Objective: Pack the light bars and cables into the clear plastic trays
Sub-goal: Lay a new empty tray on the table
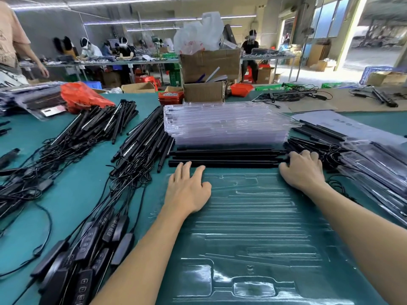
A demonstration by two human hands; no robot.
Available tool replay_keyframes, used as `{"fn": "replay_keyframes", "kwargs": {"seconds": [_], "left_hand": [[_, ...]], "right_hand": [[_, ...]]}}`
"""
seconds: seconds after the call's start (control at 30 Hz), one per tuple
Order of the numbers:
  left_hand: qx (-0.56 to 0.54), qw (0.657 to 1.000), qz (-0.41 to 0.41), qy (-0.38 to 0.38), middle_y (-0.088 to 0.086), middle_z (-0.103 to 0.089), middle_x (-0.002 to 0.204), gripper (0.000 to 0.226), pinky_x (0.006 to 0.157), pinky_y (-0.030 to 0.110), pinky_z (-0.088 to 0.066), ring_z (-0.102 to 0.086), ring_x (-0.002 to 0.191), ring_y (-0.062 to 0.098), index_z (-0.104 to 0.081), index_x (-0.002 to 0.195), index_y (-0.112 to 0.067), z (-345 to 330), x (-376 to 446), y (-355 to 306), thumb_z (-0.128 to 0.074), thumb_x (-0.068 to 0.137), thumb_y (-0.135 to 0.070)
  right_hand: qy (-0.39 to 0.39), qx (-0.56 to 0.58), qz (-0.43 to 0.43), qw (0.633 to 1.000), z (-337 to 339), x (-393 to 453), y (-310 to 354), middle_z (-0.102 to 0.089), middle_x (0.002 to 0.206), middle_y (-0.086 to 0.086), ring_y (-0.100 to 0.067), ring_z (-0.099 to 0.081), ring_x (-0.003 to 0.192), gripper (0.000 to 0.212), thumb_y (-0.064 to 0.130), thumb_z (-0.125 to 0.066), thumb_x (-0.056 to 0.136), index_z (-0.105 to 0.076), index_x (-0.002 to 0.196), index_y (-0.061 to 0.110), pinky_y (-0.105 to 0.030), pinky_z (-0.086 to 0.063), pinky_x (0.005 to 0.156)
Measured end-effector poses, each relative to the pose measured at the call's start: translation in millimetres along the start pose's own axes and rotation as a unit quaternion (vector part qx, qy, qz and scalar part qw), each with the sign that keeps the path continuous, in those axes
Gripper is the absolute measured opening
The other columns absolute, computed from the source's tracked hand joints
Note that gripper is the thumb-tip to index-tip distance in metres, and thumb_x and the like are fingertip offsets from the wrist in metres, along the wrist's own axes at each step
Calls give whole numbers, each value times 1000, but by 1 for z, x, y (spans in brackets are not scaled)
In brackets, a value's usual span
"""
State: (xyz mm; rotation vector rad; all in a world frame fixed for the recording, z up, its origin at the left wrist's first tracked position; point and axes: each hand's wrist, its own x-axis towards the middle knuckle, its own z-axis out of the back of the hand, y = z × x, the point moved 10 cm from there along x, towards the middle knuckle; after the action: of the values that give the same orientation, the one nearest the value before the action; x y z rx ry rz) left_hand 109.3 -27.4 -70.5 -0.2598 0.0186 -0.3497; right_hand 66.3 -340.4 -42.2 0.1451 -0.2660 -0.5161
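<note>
Several black light bars (224, 158) lie side by side, long axes running left to right across the bench, between the tray stack (224, 124) and the empty clear tray (253, 216) nearest the worker, probably staged so they drop straight into its crosswise channels. Left hand (187, 190) rests flat, fingers straight, touching the nearest bar. Right hand (302, 170) curls over the bars' right ends, seemingly squaring them.

both hands (244, 179) at black light bars (224, 158) beyond an empty clear tray (253, 227)
</note>
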Motion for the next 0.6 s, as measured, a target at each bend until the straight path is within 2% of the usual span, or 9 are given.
{"fn": "replay_keyframes", "kwargs": {"seconds": [0.13,0.2,0.3,0.37,0.43,0.53,0.6], "left_hand": [[1,1000,-9,1,3,14,167,64,121,49,1,17,152,23,-2,158,-41,1,-1,-2,-26,99,-37],[9,1000,-14,2,2,10,168,63,121,49,0,15,153,23,-1,158,-42,0,-1,-3,-24,99,-38],[15,1000,-16,-5,0,-2,168,63,122,47,-3,6,154,22,-3,159,-40,1,-1,-3,-23,99,-38],[14,1000,-8,-10,-1,-5,168,64,122,46,-4,3,154,21,-3,159,-35,1,-1,-1,-24,99,-39],[18,1000,0,-16,-1,-8,168,65,122,45,-5,0,153,21,-3,160,-30,2,-1,1,-24,99,-39],[27,999,1,-19,1,-11,167,66,122,45,-7,-5,152,24,-4,160,-26,2,-2,1,-24,99,-39],[28,999,2,-18,0,-10,167,67,122,44,-7,-5,151,24,-4,160,-25,2,-3,1,-23,98,-39]], "right_hand": [[-60,76,11,995,15,-5,1,-47,124,-21,-40,-43,114,30,27,-53,96,-63,113,5,-45,-41,90],[-93,149,15,984,25,-7,-1,-47,121,-15,-36,-51,104,23,27,-57,96,-64,109,9,-41,-46,81],[-159,257,60,951,44,-15,4,-52,108,-9,-17,-54,75,9,19,-64,94,-62,98,11,-32,-46,68],[-186,316,81,927,53,-19,8,-57,96,-6,-9,-53,72,8,13,-67,91,-60,94,11,-23,-45,65],[-180,414,40,891,52,-17,3,-63,87,-3,-9,-56,69,10,14,-68,91,-62,98,10,-22,-47,62],[-135,548,-28,825,46,-12,1,-64,73,-3,-3,-55,50,17,24,-66,96,-68,98,7,-19,-47,48],[-107,592,-43,798,50,-10,7,-66,77,-3,-9,-60,59,26,34,-60,99,-62,90,10,-26,-52,58]]}}
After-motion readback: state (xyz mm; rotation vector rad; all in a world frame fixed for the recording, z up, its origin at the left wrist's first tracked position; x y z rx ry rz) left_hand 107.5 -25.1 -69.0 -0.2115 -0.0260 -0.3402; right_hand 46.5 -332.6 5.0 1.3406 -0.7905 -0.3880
